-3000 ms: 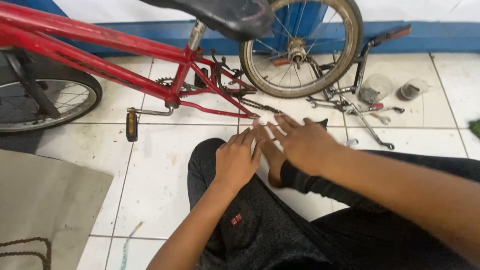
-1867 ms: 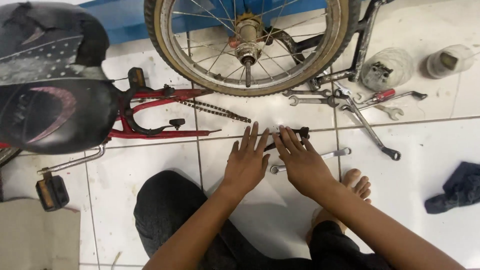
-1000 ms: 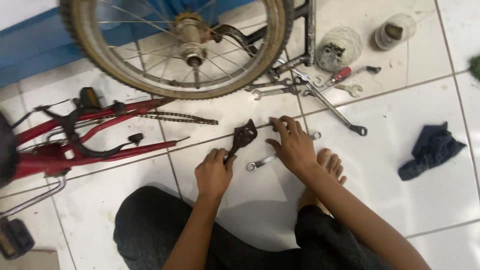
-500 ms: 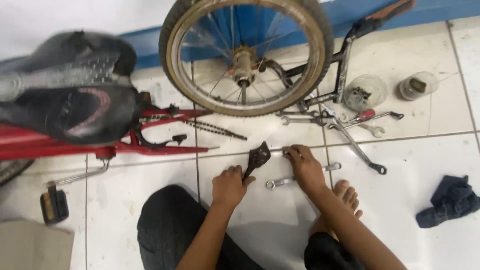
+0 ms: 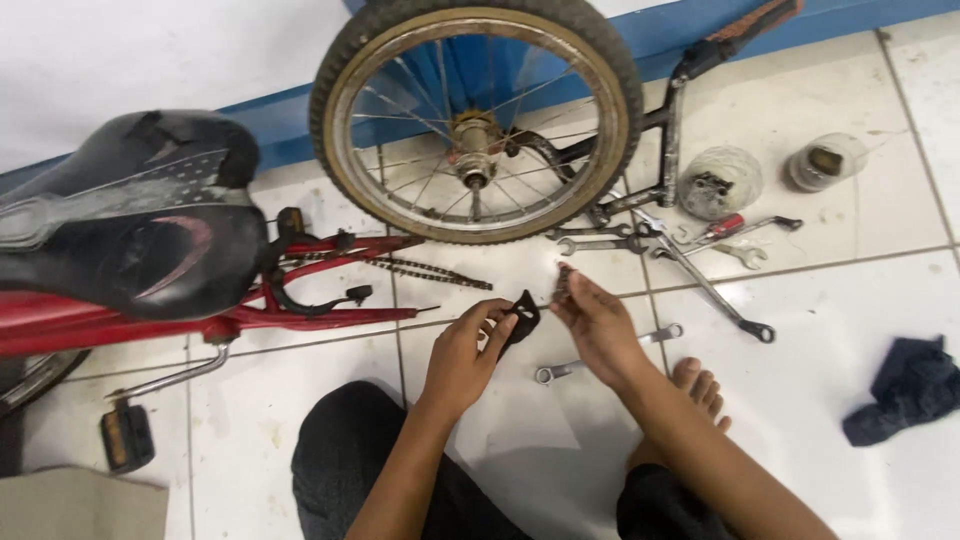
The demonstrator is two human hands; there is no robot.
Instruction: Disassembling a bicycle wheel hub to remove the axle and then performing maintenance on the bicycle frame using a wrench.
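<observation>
Two hands meet above a tiled floor. Left hand pinches a black part; right hand pinches a small chain piece. A wrench lies just beneath the right hand.

Red bicycle frame, black saddle

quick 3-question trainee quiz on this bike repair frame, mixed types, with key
1. True or false: the left hand holds a small black part.
2. What lies on the tile just below the right hand? A) spanner B) hammer C) tyre pump
3. Fill in: the dark cloth lies to the person's ____.

Key: 1 true. 2 A, the spanner. 3 right.
</observation>
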